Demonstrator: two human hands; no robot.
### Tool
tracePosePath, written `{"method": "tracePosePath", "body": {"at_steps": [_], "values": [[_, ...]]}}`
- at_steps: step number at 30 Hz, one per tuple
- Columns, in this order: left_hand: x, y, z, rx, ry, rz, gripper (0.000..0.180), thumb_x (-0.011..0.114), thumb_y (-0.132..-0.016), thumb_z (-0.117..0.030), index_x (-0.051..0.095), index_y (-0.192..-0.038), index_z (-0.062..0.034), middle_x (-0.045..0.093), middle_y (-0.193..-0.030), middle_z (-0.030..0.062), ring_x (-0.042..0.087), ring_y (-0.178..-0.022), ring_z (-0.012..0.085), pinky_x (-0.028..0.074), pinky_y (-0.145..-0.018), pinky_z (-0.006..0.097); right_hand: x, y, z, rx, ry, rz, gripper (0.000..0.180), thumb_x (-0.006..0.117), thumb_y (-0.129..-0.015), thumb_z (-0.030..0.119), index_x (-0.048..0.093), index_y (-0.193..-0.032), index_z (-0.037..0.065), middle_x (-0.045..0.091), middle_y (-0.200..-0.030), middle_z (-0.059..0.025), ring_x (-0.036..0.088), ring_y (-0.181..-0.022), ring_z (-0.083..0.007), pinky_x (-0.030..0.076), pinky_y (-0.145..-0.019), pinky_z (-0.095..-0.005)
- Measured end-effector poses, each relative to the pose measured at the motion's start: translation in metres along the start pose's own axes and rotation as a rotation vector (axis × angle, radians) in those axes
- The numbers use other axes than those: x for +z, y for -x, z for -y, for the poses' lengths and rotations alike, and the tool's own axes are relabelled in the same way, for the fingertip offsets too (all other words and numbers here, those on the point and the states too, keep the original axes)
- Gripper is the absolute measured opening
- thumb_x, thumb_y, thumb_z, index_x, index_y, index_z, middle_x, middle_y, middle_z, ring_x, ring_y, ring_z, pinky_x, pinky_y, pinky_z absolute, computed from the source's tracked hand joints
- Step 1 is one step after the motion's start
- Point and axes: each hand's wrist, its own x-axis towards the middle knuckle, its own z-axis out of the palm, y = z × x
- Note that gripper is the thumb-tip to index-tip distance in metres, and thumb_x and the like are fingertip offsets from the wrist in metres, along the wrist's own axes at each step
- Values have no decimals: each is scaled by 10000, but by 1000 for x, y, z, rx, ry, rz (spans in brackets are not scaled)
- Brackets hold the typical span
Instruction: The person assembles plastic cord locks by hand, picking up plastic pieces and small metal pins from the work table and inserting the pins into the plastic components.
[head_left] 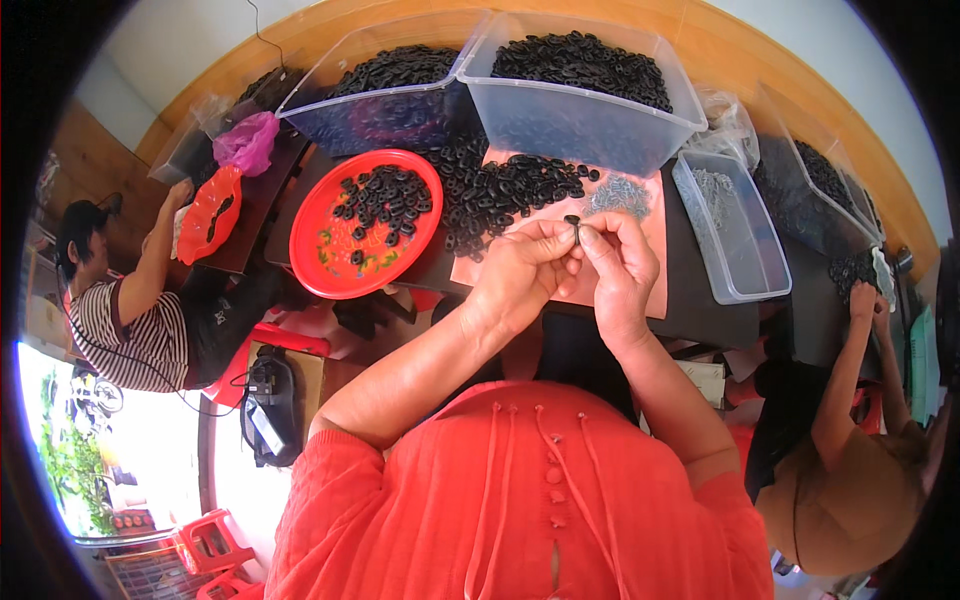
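Observation:
My left hand (527, 262) and my right hand (622, 272) meet over the front of the table, thumbs and forefingers pinched together. Between their fingertips is a small black part (573, 219), mostly covered by the fingers. Just beyond them, loose black oval parts with holes (500, 192) lie heaped on a pink sheet (655, 286). Beside that heap, close to my right fingertips, sits a pile of small silvery metal pieces (619, 194). To the left, a round red tray (318, 272) with a floral pattern carries more of the black parts.
Two large clear bins (590, 112) full of black parts stand along the back. A narrow clear box (752, 262) with metal pieces is at right. Co-workers sit at left, in a striped shirt (150, 340), and at right, in a brown top (850, 500).

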Motion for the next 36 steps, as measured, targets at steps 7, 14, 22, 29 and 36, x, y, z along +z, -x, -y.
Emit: {"method": "tracePosePath", "body": {"at_steps": [7,14,22,29,36], "values": [[6,16,4,114,-127,-181,142,593,-971,-101,626,-980,37,644,-833,101,594,-646,161,468,-532,279,-2,5,-14,-177,395,20,66,609,-940,42,572,-916,-7,542,-819,-56,559,-713,-127,462,-645,-268],[-4,21,3,97,-91,-189,125,590,-972,-88,620,-937,28,646,-804,95,588,-612,146,457,-481,258,5,10,-11,-28,121,89,30,609,-943,18,593,-932,-6,579,-852,-24,566,-717,-93,471,-658,-236],[-12,29,-2,148,-329,-176,114,590,-982,-108,630,-994,-2,643,-811,57,586,-620,108,437,-471,227,11,5,-4,-8,201,117,24,616,-937,3,609,-929,-18,607,-858,-18,564,-761,-67,470,-682,-221],[-18,29,-6,164,-394,-220,114,597,-975,-100,634,-983,7,641,-802,53,586,-624,91,446,-469,214,-4,-4,-1,-31,391,251,34,636,-921,8,621,-938,-17,613,-864,-26,547,-785,-93,451,-713,-234],[-18,28,-4,172,-422,-207,112,614,-964,-97,638,-986,10,646,-799,55,588,-620,89,447,-455,211,-7,-10,4,-137,504,382,52,627,-882,-38,594,-915,-16,607,-840,-69,581,-729,-156,463,-670,-266]]}}
